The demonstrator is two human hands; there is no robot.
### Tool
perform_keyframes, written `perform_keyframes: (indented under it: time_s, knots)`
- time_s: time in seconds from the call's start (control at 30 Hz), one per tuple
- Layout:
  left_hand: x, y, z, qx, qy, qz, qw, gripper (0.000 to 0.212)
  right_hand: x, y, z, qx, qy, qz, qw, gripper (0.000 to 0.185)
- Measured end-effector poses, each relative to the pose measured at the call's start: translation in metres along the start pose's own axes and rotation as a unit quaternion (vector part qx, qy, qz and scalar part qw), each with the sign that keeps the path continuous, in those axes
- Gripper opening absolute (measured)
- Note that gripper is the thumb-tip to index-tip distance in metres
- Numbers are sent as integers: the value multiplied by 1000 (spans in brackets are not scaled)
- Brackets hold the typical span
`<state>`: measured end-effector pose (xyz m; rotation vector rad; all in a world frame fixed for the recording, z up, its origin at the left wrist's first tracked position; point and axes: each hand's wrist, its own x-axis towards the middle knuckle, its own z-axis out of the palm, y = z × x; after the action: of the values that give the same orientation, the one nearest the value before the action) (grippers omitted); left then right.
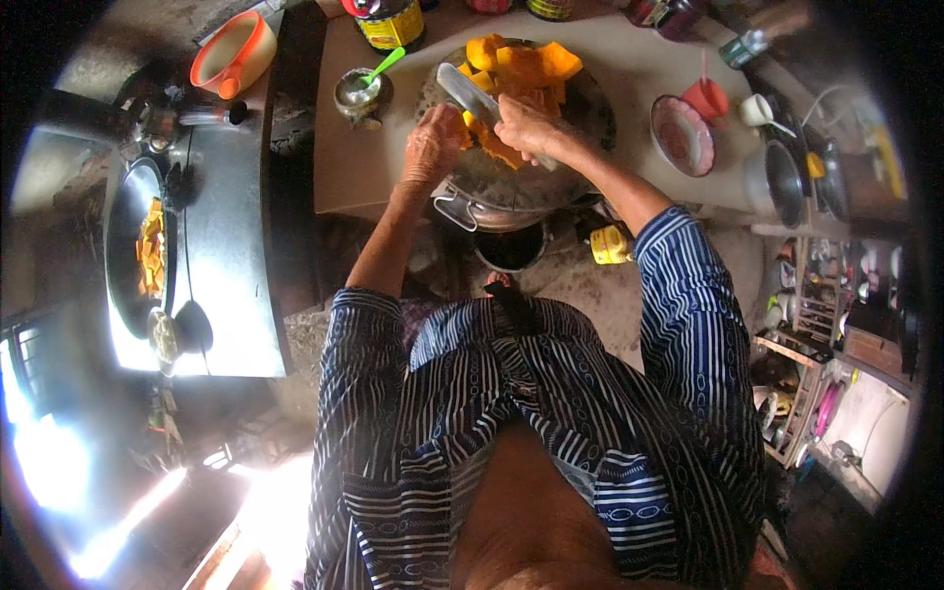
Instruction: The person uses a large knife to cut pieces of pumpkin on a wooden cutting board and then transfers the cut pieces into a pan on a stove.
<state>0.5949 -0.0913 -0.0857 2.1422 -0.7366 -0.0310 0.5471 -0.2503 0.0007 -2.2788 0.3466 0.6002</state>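
My right hand [527, 129] grips a knife, its broad metal blade [466, 90] angled up and to the left over a round, dark chopping board [509, 184]. My left hand [434, 144] is at the board's left side, fingers bent around a small piece of orange pumpkin [466, 134] that they partly hide. Between the hands, more orange strips [501, 151] lie on the wood under the knife. Larger pumpkin chunks [542, 63] are heaped at the far side of the board.
Left of the board stands a small bowl [358, 96] with a green spoon [387, 65]. A wok [122, 273] on the left counter holds cut pumpkin [152, 251]. To the right are a pink-rimmed bowl [682, 136] and a red cup [706, 98]. A dark bucket [510, 251] stands below the counter edge.
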Motion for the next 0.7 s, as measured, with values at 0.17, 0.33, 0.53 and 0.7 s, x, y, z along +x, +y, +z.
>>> perform_keyframes:
  time_s: [0.17, 0.33, 0.53, 0.7]
  knots:
    - [-10, 15, 5, 9, 29, -57, 998, 29, -26, -6, -9, -62, 17, -81, 995, 18]
    - [-16, 14, 8, 45, 19, -35, 998, 33, -30, -1, -15, -88, 4, -87, 992, 40]
    - [-20, 29, 2, -1, 42, -61, 997, 30, -18, 11, -8, -85, 59, -126, 987, 32]
    - [-9, 55, 10, 188, 34, 165, 968, 25, -13, 13, -4, 38, 97, -102, 989, 27]
